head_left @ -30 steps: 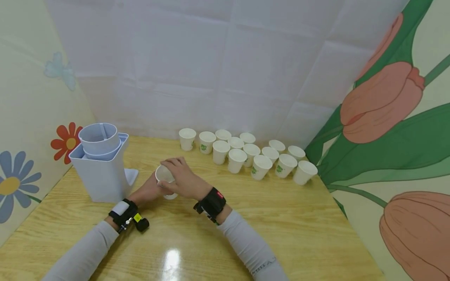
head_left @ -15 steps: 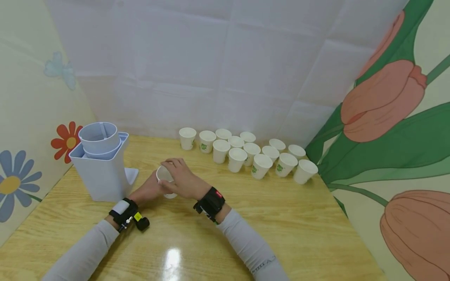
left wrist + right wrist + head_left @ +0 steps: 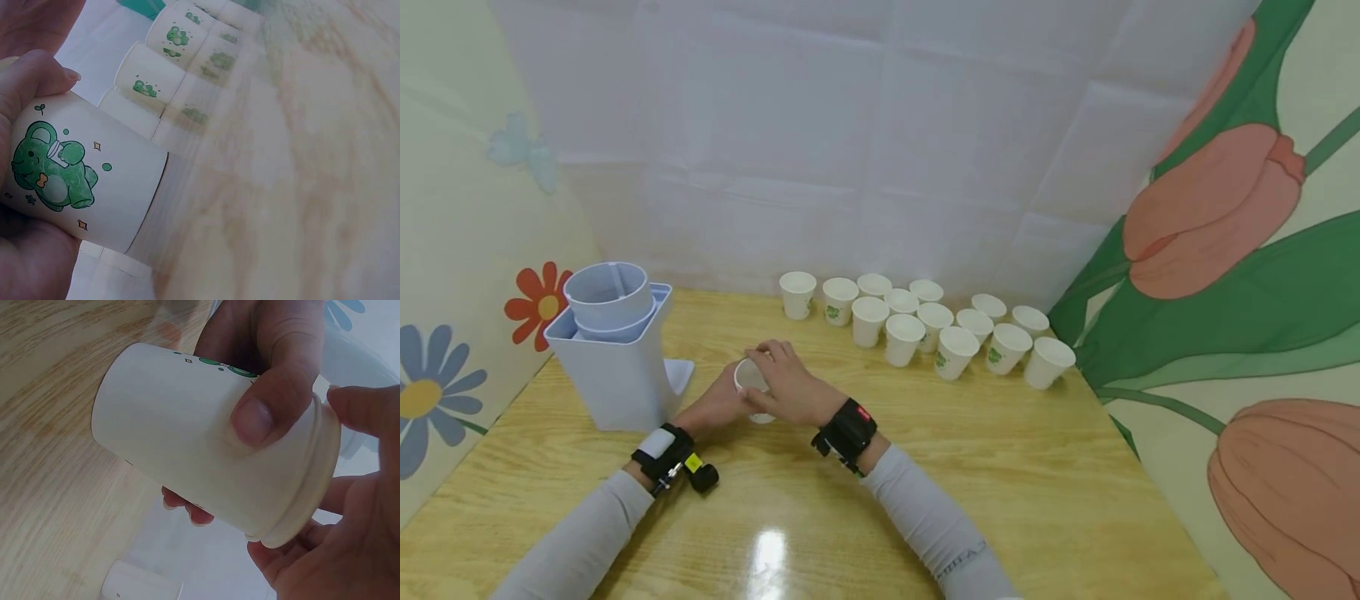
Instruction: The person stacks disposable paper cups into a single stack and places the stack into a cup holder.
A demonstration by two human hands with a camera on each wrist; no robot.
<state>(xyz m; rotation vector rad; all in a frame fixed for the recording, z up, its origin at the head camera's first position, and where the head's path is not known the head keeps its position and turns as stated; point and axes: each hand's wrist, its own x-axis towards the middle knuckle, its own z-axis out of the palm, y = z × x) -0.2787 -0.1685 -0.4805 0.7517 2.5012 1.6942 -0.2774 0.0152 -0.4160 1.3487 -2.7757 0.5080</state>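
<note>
A white paper cup (image 3: 751, 377) stands between my hands, its green bear print (image 3: 56, 165) showing in the left wrist view. My left hand (image 3: 718, 407) grips its side, with the thumb (image 3: 269, 412) laid along the wall. At the top, my right hand (image 3: 792, 388) pinches the rim between thumb and fingers. The right wrist view shows two rims (image 3: 306, 487) close together, like one cup nested inside another. The cup's base is close over the wooden table.
Several white paper cups (image 3: 904, 340) stand upright in loose rows toward the back right. Left of my hands is a pale blue square bin (image 3: 613, 379) with round containers (image 3: 610, 300) in its top. A white curtain (image 3: 850, 167) closes off the back, and a flowered wall (image 3: 1247, 333) the right.
Both hands stay on the cup at nearly the same spot. The head view has shifted very slightly; the cups and bin stand as before.
</note>
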